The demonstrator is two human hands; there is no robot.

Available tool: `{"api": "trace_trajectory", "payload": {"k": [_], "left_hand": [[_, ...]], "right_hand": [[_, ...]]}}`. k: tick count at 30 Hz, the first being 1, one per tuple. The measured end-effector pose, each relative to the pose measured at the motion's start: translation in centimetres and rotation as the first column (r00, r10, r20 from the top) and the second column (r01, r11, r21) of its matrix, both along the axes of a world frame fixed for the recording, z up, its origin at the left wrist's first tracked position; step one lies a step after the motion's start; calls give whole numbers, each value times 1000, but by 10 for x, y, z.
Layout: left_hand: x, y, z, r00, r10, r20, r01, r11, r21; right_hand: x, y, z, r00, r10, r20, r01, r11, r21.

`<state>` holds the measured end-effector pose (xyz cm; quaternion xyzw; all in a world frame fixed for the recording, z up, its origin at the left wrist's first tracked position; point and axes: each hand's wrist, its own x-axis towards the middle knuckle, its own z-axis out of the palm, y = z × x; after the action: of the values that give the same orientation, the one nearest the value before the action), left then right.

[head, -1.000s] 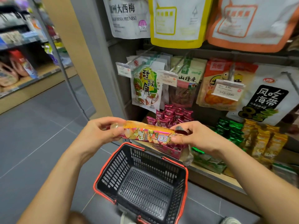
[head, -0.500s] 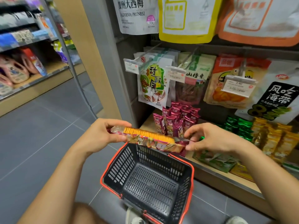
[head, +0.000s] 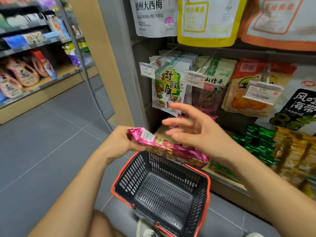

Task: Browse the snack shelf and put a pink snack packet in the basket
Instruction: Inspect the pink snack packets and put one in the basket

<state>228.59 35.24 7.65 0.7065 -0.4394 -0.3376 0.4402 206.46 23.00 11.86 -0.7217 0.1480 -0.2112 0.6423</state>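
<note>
My left hand (head: 122, 142) grips one end of a long pink foil snack packet (head: 164, 147), which stretches to the right over the far rim of the basket. My right hand (head: 193, 130) hovers just above the packet with fingers spread and holds nothing. The black basket (head: 204, 199) with a red rim stands on the floor below, with nothing visible inside it. More pink packets (head: 212, 117) sit on the shelf behind my right hand, mostly hidden by it.
The shelf unit on the right carries hanging snack bags (head: 168, 89) with price tags, green packets (head: 258, 142) and yellow packets (head: 294, 154) on its lower ledge. A grey tiled floor (head: 42, 142) opens to the left toward another shelf row (head: 25, 74). My knee shows at the bottom.
My right hand has let go of the packet and lifted, fingers spreading. The packet has turned so its pink back with a label faces up, held by my left hand alone.
</note>
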Motion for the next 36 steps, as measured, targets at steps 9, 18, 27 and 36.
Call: {"api": "trace_trajectory", "payload": {"k": [9, 18, 27, 36], "left_hand": [[3, 2, -11, 975, 15, -220, -27, 998, -51], [30, 22, -62, 823, -268, 501, 95, 934, 344], [30, 30, -198, 849, -339, 406, 127, 876, 465], [40, -17, -293, 744, -510, 432, 195, 784, 589]], "right_hand": [[-26, -29, -55, 855, -154, -496, -162, 829, -536], [-16, -15, -114, 844, -257, -471, -144, 737, -660], [-6, 2, -223, 660, -360, -660, -230, 739, -633], [19, 0, -334, 539, -307, -785, -32, 923, -383]]}}
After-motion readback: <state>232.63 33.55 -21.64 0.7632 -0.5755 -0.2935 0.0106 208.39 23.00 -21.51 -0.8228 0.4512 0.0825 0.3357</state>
